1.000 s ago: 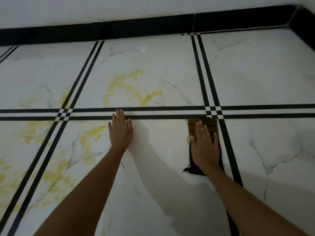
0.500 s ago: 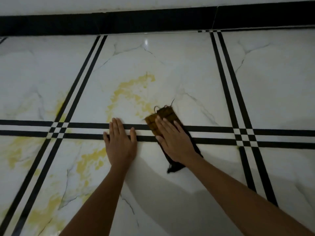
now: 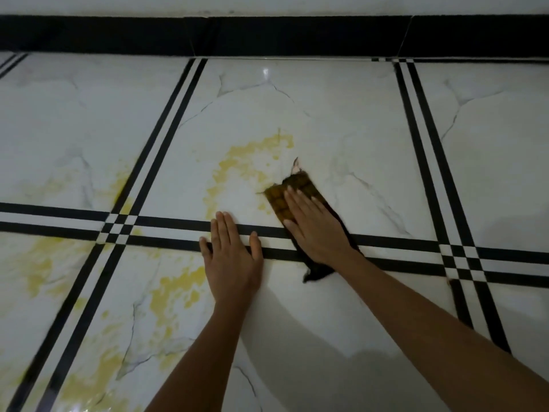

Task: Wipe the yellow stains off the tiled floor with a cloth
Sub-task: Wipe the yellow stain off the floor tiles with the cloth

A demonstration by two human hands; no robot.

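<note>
My right hand [image 3: 316, 226] lies flat on a dark brown and black cloth [image 3: 277, 199], pressing it onto the white marble-look tiled floor [image 3: 341, 123]. The cloth's far end sits at the right edge of a yellow stain [image 3: 246, 162] on the middle tile. My left hand [image 3: 231, 257] rests palm down with fingers spread on the black double stripe [image 3: 166, 227], holding nothing. More yellow stains lie on the near tile [image 3: 175, 292] and on the left tiles [image 3: 38, 263].
A black skirting band [image 3: 267, 34] runs along the wall at the far edge of the floor. Black double stripes [image 3: 416, 138] cross between the tiles. My arms cast a shadow [image 3: 312, 337] on the near tile.
My right hand has slid the cloth left and away from me, across the black stripe and onto the middle tile's yellow stain. My left hand stayed planted on the stripe.
</note>
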